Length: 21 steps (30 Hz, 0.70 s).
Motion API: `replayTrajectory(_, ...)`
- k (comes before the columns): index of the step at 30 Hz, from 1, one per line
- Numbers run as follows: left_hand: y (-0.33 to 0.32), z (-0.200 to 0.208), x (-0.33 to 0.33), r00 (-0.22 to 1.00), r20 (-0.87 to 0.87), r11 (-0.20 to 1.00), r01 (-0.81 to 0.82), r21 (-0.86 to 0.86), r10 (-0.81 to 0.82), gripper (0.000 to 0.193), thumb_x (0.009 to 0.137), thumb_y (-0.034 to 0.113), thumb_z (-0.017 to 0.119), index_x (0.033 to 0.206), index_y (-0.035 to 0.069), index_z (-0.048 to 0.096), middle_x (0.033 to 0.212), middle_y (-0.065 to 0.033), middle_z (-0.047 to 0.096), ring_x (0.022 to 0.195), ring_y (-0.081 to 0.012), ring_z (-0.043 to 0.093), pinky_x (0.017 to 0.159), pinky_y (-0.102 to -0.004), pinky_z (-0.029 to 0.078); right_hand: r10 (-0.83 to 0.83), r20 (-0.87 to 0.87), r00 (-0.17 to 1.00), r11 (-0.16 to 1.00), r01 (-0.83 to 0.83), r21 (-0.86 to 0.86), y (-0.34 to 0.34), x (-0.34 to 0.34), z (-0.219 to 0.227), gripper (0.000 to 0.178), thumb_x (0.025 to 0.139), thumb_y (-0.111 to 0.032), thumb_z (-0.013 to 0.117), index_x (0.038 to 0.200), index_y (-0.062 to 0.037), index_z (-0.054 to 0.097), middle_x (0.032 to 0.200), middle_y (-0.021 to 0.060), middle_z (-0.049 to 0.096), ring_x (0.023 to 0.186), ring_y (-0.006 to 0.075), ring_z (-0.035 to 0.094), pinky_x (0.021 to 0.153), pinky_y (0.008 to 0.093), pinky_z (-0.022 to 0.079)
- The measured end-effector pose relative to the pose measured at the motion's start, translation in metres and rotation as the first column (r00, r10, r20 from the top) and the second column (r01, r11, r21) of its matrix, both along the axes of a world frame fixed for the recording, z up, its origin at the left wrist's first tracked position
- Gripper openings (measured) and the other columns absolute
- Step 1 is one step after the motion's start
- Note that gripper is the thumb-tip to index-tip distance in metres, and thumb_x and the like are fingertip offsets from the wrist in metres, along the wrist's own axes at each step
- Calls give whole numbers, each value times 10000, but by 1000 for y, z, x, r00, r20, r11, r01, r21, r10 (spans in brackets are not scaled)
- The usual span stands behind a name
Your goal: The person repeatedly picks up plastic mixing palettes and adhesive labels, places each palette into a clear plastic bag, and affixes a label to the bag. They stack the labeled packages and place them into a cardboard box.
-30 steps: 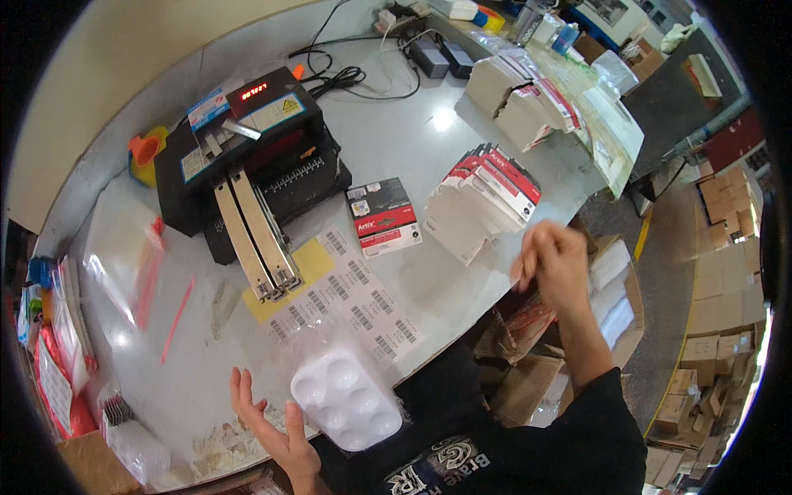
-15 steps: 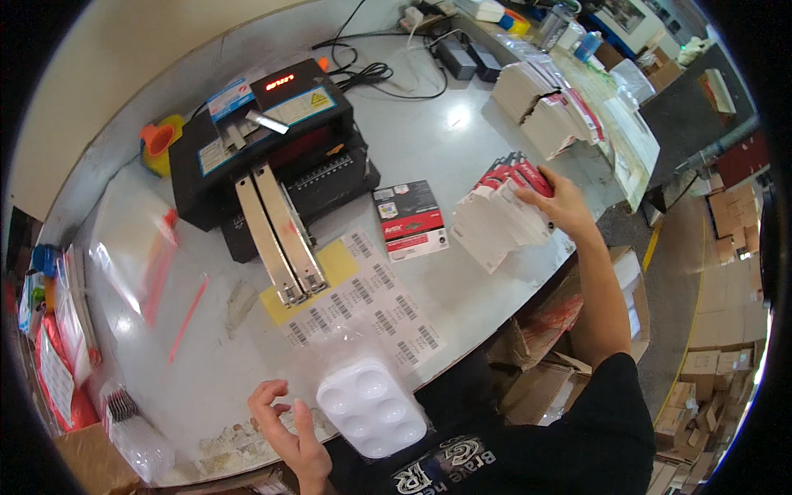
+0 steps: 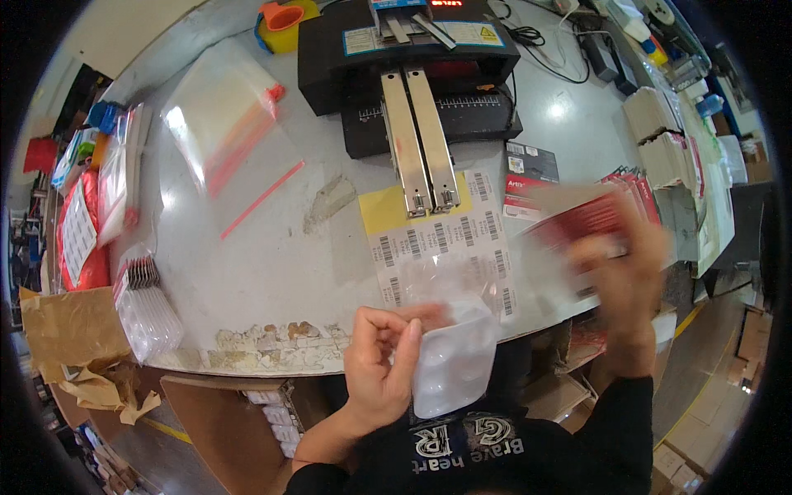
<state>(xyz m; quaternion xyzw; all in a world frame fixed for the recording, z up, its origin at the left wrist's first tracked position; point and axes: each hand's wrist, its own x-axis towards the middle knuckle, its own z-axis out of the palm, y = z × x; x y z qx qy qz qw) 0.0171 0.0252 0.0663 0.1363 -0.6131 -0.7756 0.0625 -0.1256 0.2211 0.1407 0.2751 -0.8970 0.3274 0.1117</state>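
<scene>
A white plastic palette with round wells (image 3: 452,367), inside a clear bag (image 3: 441,280), stands tilted at the table's near edge. My left hand (image 3: 379,363) pinches its left edge, thumb in front, the fingertips partly behind the clear film. At the right, my right hand (image 3: 631,268) is smeared by motion, with a blurred red-and-white card (image 3: 582,221) at its fingers. That card appears lifted over the stack of similar cards (image 3: 642,194), which the hand partly hides. One dark-and-red card (image 3: 530,177) lies flat beside the stack.
A black machine (image 3: 404,45) with two metal rails (image 3: 421,148) stands at the back. Barcode label sheets (image 3: 437,239) lie below the rails. Clear bags (image 3: 219,124) and a red strip (image 3: 262,200) are left; bagged palettes (image 3: 148,318) stand at the left edge. More card stacks (image 3: 660,136) are far right.
My view has swung left. My left hand, earlier apart with fingers spread, now grips the bagged palette, which has tilted up. My right hand has pulled a card up from the stack.
</scene>
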Motion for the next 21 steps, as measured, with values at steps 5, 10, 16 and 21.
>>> replayTrajectory(5, -3, 8, -4, 986, 89, 988, 134, 83, -141, 116, 957, 55, 482, 1032, -33, 469, 976, -162, 683, 717, -64, 553, 653, -187, 447, 297, 247, 923, 931, -337, 142, -49, 1, -21, 330, 708, -288, 775, 852, -45, 604, 617, 115, 562, 540, 271, 552, 518, 335, 422)
replayTrajectory(10, -7, 8, -9, 978, 97, 983, 184, 13, -184, 187, 949, 21, 476, 1084, -75, 562, 982, -164, 683, 958, -166, 642, 841, -256, 496, 316, 297, 901, 935, -348, 63, -46, 0, -25, 325, 796, -339, 697, 760, -54, 548, 590, 119, 560, 517, 278, 577, 449, 341, 411)
replayTrajectory(16, -6, 8, -7, 984, 151, 994, 83, 73, -93, 162, 948, 41, 474, 1000, -78, 572, 933, -186, 681, 881, -218, 657, 850, -321, 497, 155, 353, 923, 980, -97, -175, -48, -3, -7, 247, 829, -260, 680, 767, -45, 575, 601, 126, 570, 525, 275, 581, 462, 322, 424)
replayTrajectory(21, -6, 9, -5, 976, 151, 983, 171, -72, -158, 157, 944, 50, 512, 1031, -52, 594, 929, -109, 694, 819, -82, 627, 720, -201, 490, 298, 303, 905, 939, -335, 78, -50, 3, -20, 216, 801, -263, 708, 771, -67, 620, 562, 113, 553, 485, 253, 567, 448, 329, 424)
